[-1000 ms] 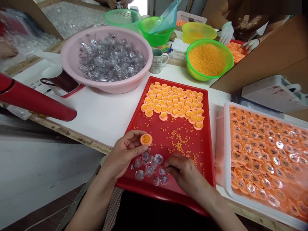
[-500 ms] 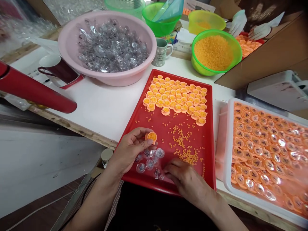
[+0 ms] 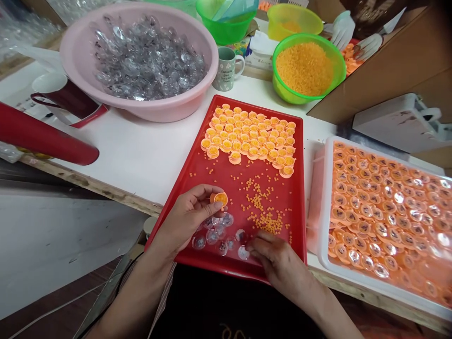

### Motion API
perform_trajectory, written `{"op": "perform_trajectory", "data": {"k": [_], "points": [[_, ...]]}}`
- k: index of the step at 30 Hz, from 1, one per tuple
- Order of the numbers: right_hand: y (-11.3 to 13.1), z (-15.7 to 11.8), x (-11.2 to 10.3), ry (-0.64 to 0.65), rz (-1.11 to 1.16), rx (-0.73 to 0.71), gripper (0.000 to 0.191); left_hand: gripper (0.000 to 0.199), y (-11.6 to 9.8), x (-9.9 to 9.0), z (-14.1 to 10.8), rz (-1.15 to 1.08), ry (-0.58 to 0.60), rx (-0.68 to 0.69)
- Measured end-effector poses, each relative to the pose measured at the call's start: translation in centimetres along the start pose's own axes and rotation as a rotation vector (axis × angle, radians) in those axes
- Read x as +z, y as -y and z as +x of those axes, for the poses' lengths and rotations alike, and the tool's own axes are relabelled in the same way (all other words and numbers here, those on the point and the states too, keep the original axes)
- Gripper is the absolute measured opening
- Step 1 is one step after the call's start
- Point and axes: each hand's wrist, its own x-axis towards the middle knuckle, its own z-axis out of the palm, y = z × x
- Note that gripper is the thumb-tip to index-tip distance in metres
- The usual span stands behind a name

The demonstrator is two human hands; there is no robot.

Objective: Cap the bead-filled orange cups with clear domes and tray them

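Observation:
My left hand (image 3: 192, 214) pinches a small orange toy teacup on a saucer (image 3: 221, 198), filled with orange bits, above the red tray (image 3: 197, 181). My right hand (image 3: 273, 256) is low over the tray, its thumb and fingers curled together at a clear plastic lid (image 3: 243, 253); the fingertips are partly hidden. Several more clear round lids (image 3: 212, 236) with dark prints lie between the hands. Rows of filled orange teacups (image 3: 252, 136) cover the tray's far part. Loose orange bits (image 3: 266, 221) are scattered just beyond my right hand.
A pink basin (image 3: 141, 101) of clear lids stands back left, beside a grey-green mug (image 3: 225, 70) and a dark mug (image 3: 76, 96). Behind the tray is a green bowl of orange bits (image 3: 305, 68). At right stands a bin of lidded cups (image 3: 381, 212). A co-worker's gloved hands (image 3: 342, 30) show behind.
The view has shifted, so everything sits further left and a little higher. The right fingers have drawn away from the cluster of lids, and two lids now lie apart at the fingertips. The left hand keeps the teacup.

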Motion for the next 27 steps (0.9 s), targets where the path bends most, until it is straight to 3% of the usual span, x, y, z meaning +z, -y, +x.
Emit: {"op": "perform_trajectory", "data": {"k": [6,9,12,16,19,22,27], "points": [[-0.8,-0.3,-0.4,0.225,-0.021,0.009,0.028,0.022,-0.2,0.5,0.1,0.065,-0.009,-0.031],[-0.6,0.3,0.2,0.249,-0.019,-0.013,0.028,0.023,-0.3,0.9,0.0,0.056,0.012,-0.028],[-0.6,0.3,0.4,0.156,0.114,0.024,0.023,0.023,-0.2,1.0,-0.1,0.048,0.041,-0.021],[-1.0,-0.4,0.2,-0.03,0.583,0.28,0.009,0.025,0.1,0.9,-0.4,0.037,0.084,-0.072],[-1.2,-0.5,-0.2,-0.171,0.891,0.397,0.017,0.027,0.1,1.7,-0.5,0.058,0.143,-0.089],[-1.1,0.1,-0.9,-0.253,0.993,0.364,0.018,0.027,-0.2,2.9,-0.7,0.087,0.219,-0.087],[-0.9,1.0,-2.0,-0.208,1.018,0.354,0.021,0.025,-0.2,4.6,-0.9,0.041,0.306,-0.129]]}}
